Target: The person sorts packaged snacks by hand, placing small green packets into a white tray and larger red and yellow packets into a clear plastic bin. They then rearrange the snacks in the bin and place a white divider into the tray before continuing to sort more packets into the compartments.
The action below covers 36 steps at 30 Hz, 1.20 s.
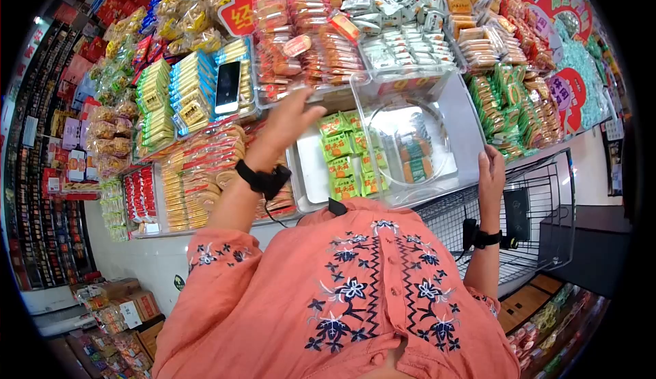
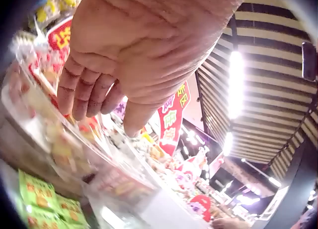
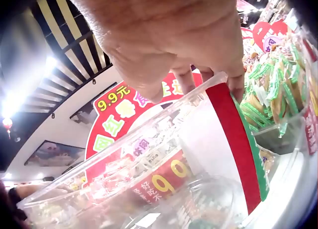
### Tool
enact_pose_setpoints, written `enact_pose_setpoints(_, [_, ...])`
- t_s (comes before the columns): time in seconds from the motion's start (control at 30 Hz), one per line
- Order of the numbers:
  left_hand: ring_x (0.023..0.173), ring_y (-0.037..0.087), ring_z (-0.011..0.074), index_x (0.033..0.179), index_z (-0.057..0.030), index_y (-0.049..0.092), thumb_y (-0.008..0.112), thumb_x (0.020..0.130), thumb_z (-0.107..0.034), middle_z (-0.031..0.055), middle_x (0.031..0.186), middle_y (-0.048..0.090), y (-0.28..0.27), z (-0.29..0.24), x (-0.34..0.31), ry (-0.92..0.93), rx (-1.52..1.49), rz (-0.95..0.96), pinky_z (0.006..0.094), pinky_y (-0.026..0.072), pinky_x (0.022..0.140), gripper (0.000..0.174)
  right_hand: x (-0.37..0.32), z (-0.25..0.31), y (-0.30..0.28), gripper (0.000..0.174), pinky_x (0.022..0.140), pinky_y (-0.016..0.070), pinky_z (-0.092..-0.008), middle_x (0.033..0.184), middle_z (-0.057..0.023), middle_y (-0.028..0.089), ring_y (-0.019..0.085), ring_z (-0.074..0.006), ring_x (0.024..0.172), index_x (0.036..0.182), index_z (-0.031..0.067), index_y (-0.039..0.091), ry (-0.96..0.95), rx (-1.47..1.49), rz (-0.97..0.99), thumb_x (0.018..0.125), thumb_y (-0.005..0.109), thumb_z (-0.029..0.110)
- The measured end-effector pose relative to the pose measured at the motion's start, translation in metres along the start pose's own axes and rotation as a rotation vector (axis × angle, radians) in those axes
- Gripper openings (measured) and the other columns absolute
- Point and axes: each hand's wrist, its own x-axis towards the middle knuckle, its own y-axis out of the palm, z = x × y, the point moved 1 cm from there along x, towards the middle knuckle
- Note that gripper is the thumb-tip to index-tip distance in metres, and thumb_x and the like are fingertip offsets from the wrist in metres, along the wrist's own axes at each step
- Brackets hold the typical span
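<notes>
My right hand grips the side rim of a clear plastic bin; in the right wrist view its fingers curl over the edge beside a red and green strip. Within the bin's outline show a round clear rim and a biscuit pack with a green label. My left hand hangs above the bins with nothing in it, fingers extended toward the right. Below and right of it, green snack packets lie in rows, partly seen through the clear bin.
Bins of wrapped snacks surround the spot: red packs and white packs behind, yellow-green packs at left, green-wrapped biscuits at right. A phone lies on blue packs. A wire shopping cart stands at lower right.
</notes>
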Motion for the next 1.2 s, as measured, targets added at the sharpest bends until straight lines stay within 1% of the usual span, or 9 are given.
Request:
enact_pose_setpoints(0.03, [0.110,0.064,0.0364,0.128,0.0002,0.061,0.073,0.091,-0.028,0.0225,0.118,0.067,-0.007,0.018,0.004,0.121,0.173,-0.084,0.0441,0.0508,0.094,0.048,0.003,0.000,0.002,0.037,0.103,0.0451,-0.0382,0.123,-0.0172,0.062,0.060,-0.0288,0.114,0.126,-0.0046,0.059,0.022,0.014,0.002,0.103,0.059,0.025])
enact_pose_setpoints(0.1, [0.112,0.060,0.0416,0.126,-0.0013,0.062,0.074,0.089,-0.028,0.0238,0.117,0.065,-0.022,0.039,0.012,0.101,0.371,-0.056,0.0493,0.0477,0.097,0.047,0.011,0.004,0.007,0.036,0.100,0.0454,-0.0379,0.120,-0.0176,0.062,0.060,-0.0293,0.111,0.123,-0.0057,0.060,0.009,-0.045,-0.017,0.104,0.058,0.025])
enact_pose_setpoints(0.27, [0.108,0.061,0.0392,0.117,-0.0061,0.066,0.077,0.085,-0.027,0.0182,0.106,0.066,-0.028,0.081,0.025,0.103,0.598,0.001,0.0484,0.0502,0.092,0.039,0.025,0.002,0.015,0.033,0.099,0.0457,-0.0392,0.118,-0.0191,0.062,0.060,-0.0324,0.111,0.119,-0.0043,0.062,-0.099,-0.216,0.016,0.102,0.060,0.023])
enact_pose_setpoints(0.37, [0.113,0.059,0.0369,0.116,-0.0070,0.068,0.074,0.087,-0.028,0.0159,0.113,0.067,-0.033,0.087,0.035,0.082,0.617,0.064,0.0462,0.0479,0.097,0.037,0.030,0.004,0.016,0.029,0.097,0.0471,-0.0397,0.116,-0.0180,0.064,0.061,-0.0327,0.108,0.117,-0.0028,0.064,-0.120,-0.294,0.056,0.100,0.062,0.021])
enact_pose_setpoints(0.6, [0.104,0.062,0.0372,0.103,-0.0066,0.072,0.070,0.087,-0.022,0.0148,0.106,0.069,-0.044,0.091,0.056,0.054,0.483,0.190,0.0475,0.0486,0.092,0.022,0.042,-0.003,0.010,0.025,0.089,0.0522,-0.0349,0.110,-0.0155,0.068,0.067,-0.0263,0.100,0.112,-0.0031,0.066,0.003,-0.155,0.100,0.100,0.062,0.018])
enact_pose_setpoints(0.8, [0.099,0.062,0.0369,0.101,-0.0055,0.070,0.070,0.086,-0.019,0.0147,0.098,0.068,-0.033,0.094,0.053,0.250,0.627,0.016,0.0474,0.0491,0.089,0.020,0.057,-0.004,0.000,0.026,0.089,0.0516,-0.0331,0.108,-0.0150,0.068,0.067,-0.0255,0.099,0.115,-0.0023,0.064,-0.077,-0.230,0.257,0.099,0.063,0.018])
enact_pose_setpoints(0.9, [0.098,0.063,0.0353,0.100,-0.0084,0.071,0.070,0.083,-0.019,0.0140,0.095,0.069,-0.033,0.097,0.058,0.292,0.628,0.028,0.0469,0.0511,0.087,0.020,0.066,0.000,-0.008,0.027,0.090,0.0513,-0.0326,0.108,-0.0142,0.068,0.067,-0.0243,0.099,0.116,-0.0022,0.063,-0.044,-0.243,0.352,0.099,0.064,0.019])
enact_pose_setpoints(1.07, [0.096,0.064,0.0366,0.097,-0.0074,0.071,0.069,0.085,-0.020,0.0149,0.096,0.070,-0.034,0.092,0.059,0.212,0.549,0.037,0.0473,0.0511,0.086,0.018,0.083,0.021,-0.021,0.027,0.088,0.0515,-0.0330,0.105,-0.0104,0.068,0.066,-0.0189,0.098,0.113,-0.0018,0.063,0.064,-0.119,0.493,0.099,0.066,0.021])
enact_pose_setpoints(1.2, [0.090,0.064,0.0397,0.093,-0.0053,0.070,0.068,0.088,-0.024,0.0173,0.092,0.070,-0.035,0.073,0.062,0.135,0.375,0.048,0.0497,0.0510,0.081,0.019,0.089,0.041,-0.018,0.027,0.086,0.0519,-0.0348,0.104,-0.0133,0.068,0.066,-0.0242,0.097,0.114,-0.0016,0.063,-0.019,-0.161,0.486,0.097,0.067,0.019])
